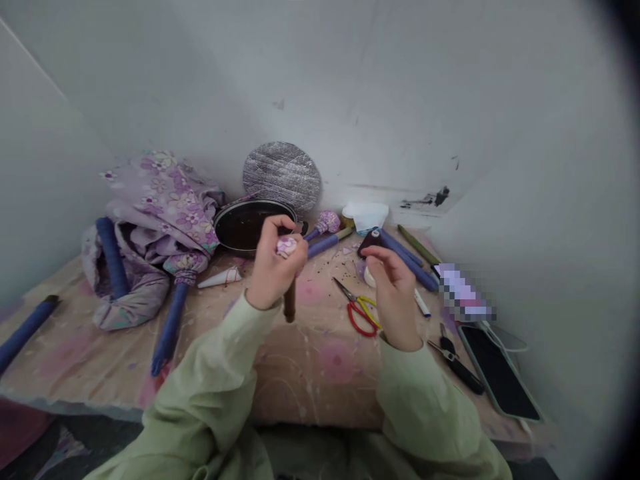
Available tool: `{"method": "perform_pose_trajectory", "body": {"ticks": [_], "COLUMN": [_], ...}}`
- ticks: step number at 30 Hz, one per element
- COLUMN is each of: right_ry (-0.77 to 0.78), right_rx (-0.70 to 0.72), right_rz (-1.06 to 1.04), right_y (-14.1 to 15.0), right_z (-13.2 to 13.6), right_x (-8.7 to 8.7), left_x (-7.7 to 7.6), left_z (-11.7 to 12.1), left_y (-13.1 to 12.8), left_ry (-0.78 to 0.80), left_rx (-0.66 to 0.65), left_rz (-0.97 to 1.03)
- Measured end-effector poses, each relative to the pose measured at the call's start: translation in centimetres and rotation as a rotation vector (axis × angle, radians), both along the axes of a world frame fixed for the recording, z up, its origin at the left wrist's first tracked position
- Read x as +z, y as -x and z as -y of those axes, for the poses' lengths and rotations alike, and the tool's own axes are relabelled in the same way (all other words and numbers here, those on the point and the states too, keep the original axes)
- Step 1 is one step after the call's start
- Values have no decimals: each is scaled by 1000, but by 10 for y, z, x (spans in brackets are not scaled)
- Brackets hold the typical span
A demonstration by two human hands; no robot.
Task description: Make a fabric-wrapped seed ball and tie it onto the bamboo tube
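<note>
My left hand (276, 270) is closed around a short brown stick (289, 303) held upright. A bit of floral purple-and-white cloth (287, 247) covers its top, between my thumb and forefinger. To the right, my right hand (395, 290) is raised with thumb and fingertips drawn together; whatever they pinch, perhaps something thin, is too small to make out. Scissors (363, 319) with one red and one yellow handle lie between my hands. A dark bottle (370, 241) with a pale tip stands just behind my right fingers.
Bunched floral cloth (165, 193) with blue-wrapped sticks (173, 327) fills the left side. A black pan (245, 227) and round foil pad (283, 175) stand against the wall. At right lie pliers (463, 370), a phone (500, 373), a marker (423, 303) and another lit screen (463, 292).
</note>
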State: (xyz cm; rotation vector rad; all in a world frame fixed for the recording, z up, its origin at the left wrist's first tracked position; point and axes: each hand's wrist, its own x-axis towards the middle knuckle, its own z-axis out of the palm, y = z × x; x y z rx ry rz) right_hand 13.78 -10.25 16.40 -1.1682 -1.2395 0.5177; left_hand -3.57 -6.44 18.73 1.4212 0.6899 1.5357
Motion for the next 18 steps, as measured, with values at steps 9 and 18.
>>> {"method": "perform_pose_trajectory", "body": {"ticks": [9, 18], "right_ry": [290, 756], "right_rx": [94, 77], "right_rz": [210, 486], "right_y": [-25, -20], "right_z": [-32, -166], "right_x": [-33, -95], "left_x": [-12, -80], "left_z": [-3, -16], "left_y": [44, 32], "left_ry": [409, 616], "left_rx": [-169, -437], "left_rz": [-658, -651]}}
